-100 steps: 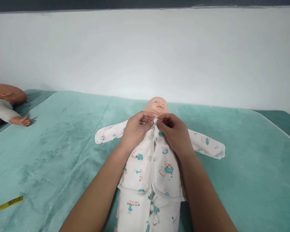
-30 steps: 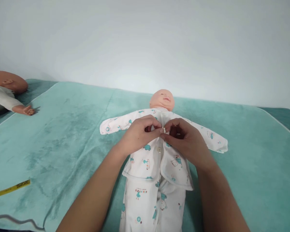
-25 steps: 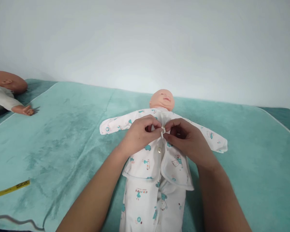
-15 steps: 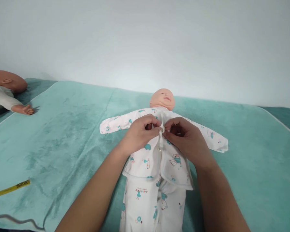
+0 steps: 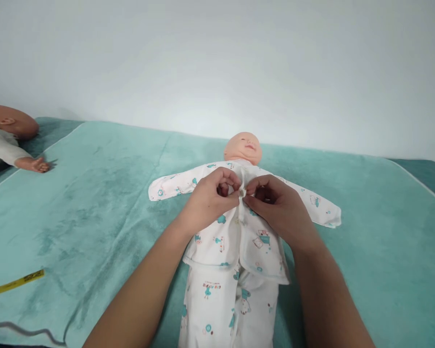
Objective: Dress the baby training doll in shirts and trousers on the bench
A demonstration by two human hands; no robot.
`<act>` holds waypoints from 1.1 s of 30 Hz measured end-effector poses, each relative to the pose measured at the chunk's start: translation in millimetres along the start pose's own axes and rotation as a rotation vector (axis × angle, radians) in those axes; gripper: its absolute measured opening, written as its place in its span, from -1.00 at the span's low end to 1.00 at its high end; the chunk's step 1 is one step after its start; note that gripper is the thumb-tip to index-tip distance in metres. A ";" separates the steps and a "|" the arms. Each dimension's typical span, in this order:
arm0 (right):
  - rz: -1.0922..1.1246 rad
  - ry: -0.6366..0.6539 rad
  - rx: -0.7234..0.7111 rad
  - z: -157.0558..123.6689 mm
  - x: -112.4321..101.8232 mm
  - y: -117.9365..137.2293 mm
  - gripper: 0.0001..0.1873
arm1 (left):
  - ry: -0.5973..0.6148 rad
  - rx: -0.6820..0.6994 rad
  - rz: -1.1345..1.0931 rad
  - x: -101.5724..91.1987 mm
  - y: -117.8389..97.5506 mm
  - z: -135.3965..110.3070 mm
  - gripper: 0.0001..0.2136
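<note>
A baby doll [image 5: 243, 147] lies on its back, wearing a white printed baby shirt [image 5: 217, 241] and matching trousers [image 5: 217, 309]. Its sleeves stretch out to both sides. At the chest, my left hand [image 5: 215, 195] pinches the shirt's front edge, thumb against forefinger. Opposite it, my right hand [image 5: 273, 200] pinches the other side of the same opening. Between my fingertips shows a small round button [image 5: 242, 193]. Another button [image 5: 237, 221] is faintly visible lower on the front. Below that the two shirt flaps spread apart over the trousers.
A green plush blanket [image 5: 94, 203] covers the table up to a pale wall [image 5: 217, 63]. At the far left lies a second doll [image 5: 10, 128] in a light top. A yellow strip [image 5: 16, 284] and a grey cord [image 5: 25, 331] are at the lower left.
My hands stay at the chest, with small finger shifts around the button. The button between my fingertips shows at a slightly different angle, and the lower button is less visible.
</note>
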State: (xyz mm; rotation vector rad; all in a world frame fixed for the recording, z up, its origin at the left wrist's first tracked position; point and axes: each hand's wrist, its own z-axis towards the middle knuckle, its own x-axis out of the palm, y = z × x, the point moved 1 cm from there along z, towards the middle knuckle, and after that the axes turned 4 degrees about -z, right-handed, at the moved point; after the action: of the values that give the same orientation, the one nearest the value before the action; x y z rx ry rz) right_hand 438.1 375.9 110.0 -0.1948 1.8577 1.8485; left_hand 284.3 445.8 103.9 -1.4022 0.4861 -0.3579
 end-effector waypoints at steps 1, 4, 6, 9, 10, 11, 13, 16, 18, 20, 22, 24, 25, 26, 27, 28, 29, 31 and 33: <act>-0.005 0.000 0.001 -0.1 -0.1 -0.3 -0.90 | 0.005 0.007 -0.029 -0.1 0.6 0.3 -0.88; -0.010 -0.003 -0.003 0.3 -0.6 -1.8 -0.91 | 0.019 0.015 -0.087 0.2 2.1 0.9 -0.90; -0.009 0.000 -0.014 0.9 -1.0 -3.3 -0.91 | 0.019 0.027 -0.099 0.3 2.7 1.0 -0.90; 0.005 0.016 -0.034 1.3 -2.0 -4.8 -0.90 | 0.026 0.045 -0.077 -0.1 3.5 0.9 -0.89; 0.023 0.027 -0.037 1.1 -2.2 -5.0 -0.90 | 0.030 0.046 -0.065 -0.5 3.8 0.9 -0.90; 0.051 0.039 -0.038 0.9 -2.4 -5.2 -0.90 | 0.035 0.044 -0.052 -0.9 4.1 0.8 -0.91; 0.121 0.060 -0.035 0.5 -2.2 -5.5 -0.89 | 0.044 0.039 -0.032 -2.0 4.9 0.8 -0.93; 0.168 0.050 -0.024 1.0 -0.7 -6.5 -0.86 | 0.046 0.045 -0.010 -3.2 6.6 1.2 -0.94; 0.156 0.032 -0.018 2.2 0.6 -7.1 -0.86 | 0.037 0.059 -0.011 -3.5 8.0 1.9 -0.94; 0.140 0.021 -0.012 3.1 0.8 -6.6 -0.86 | 0.030 0.071 -0.008 -3.5 9.4 2.8 -0.94; 0.109 0.008 -0.005 1.8 -1.7 -3.9 -0.84 | 0.023 0.069 -0.002 -4.2 9.6 3.3 -0.94; 0.028 0.014 0.001 -3.4 -7.1 2.2 -0.80 | 0.021 0.056 -0.004 -6.5 7.7 2.7 -0.92; -0.038 0.048 0.004 -7.6 -10.0 6.6 -0.76 | 0.030 0.044 -0.008 -8.5 5.8 1.9 -0.90; -0.121 0.106 0.007 -12.8 -12.4 11.6 -0.70 | 0.054 0.030 -0.008 -10.9 3.2 0.7 -0.88; -0.215 0.172 0.008 -18.6 -13.9 17.0 -0.66 | 0.094 0.014 0.001 -13.6 0.1 -0.8 -0.87; -0.313 0.231 0.006 -24.8 -14.1 22.3 -0.62 | 0.152 0.000 0.025 -16.5 -3.2 -2.5 -0.87; -0.408 0.272 0.001 -30.9 -13.0 27.2 -0.61 | 0.219 -0.010 0.062 -19.5 -6.6 -4.3 -0.87; -0.573 0.284 -0.021 -40.9 -7.3 34.8 -0.64 | 0.345 -0.012 0.163 -25.1 -12.8 -7.9 -0.86; -0.697 0.256 -0.047 -46.7 0.4 38.2 -0.71 | 0.438 -0.004 0.259 -29.4 -17.2 -10.4 -0.87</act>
State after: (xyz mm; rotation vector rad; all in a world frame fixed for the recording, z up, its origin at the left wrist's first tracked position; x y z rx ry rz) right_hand 409.1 333.3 141.4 -0.9971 1.6048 1.4134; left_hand 254.6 449.7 123.2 -1.2450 1.0166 -0.4535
